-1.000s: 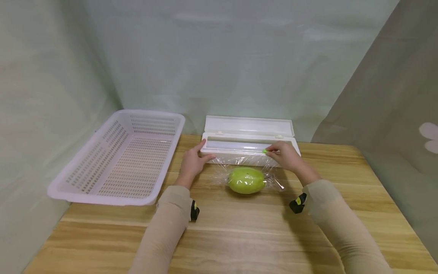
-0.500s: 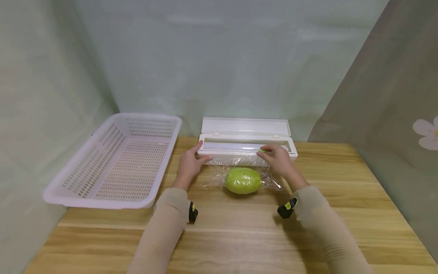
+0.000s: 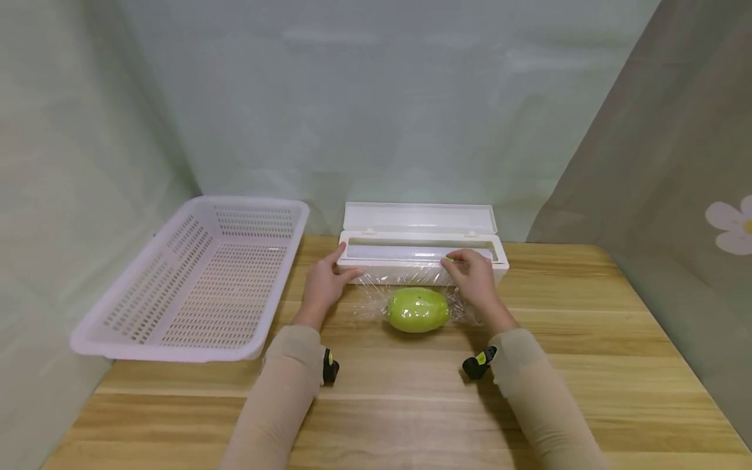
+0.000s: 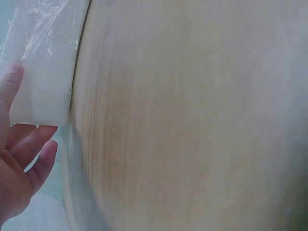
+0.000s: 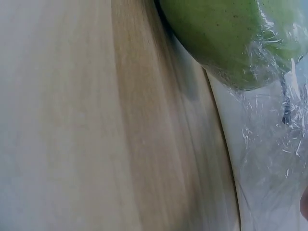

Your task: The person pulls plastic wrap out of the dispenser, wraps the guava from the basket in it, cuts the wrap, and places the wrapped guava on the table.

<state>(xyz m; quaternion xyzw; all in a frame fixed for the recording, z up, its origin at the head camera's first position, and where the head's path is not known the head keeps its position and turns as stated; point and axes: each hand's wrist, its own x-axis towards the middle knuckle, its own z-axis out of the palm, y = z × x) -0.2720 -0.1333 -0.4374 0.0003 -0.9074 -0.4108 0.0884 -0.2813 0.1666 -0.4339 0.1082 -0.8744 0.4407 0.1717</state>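
Two hands at one white box (image 3: 382,266): left hand (image 3: 325,282) at its left end, thumb on the front face, fingers against the end and top corner, a grip with moderate spread; right hand (image 3: 476,279) with thumb and fingers pinched together on one green tab (image 3: 450,259). One green fruit (image 3: 418,311), wrapped in clear film (image 3: 376,301), on the worktop (image 3: 405,411) just in front of the box, between the hands

Edges and room: box along the far edge, lid (image 3: 420,217) raised behind it near the grey-green sheeting (image 3: 376,117); wood surface from fruit to bottom of frame between two sleeves (image 3: 282,391), and from box to right edge; basket (image 3: 279,287) at left, rim past the left edge, near the left hand

Hidden or cut off: green tab mostly behind right fingers; right hand only a sliver in the right wrist view, fruit cropped at top there; left hand cropped in the left wrist view; film outline hard to trace; sleeves cut at bottom

Count: hands, 2; box, 1; lid, 1; roll (image 3: 393,252) inside, 1; tab, 1; fruit, 1; basket, 1; wrist cameras (image 3: 331,367), 2; white flower (image 3: 728,217) at far right, cut off, 1
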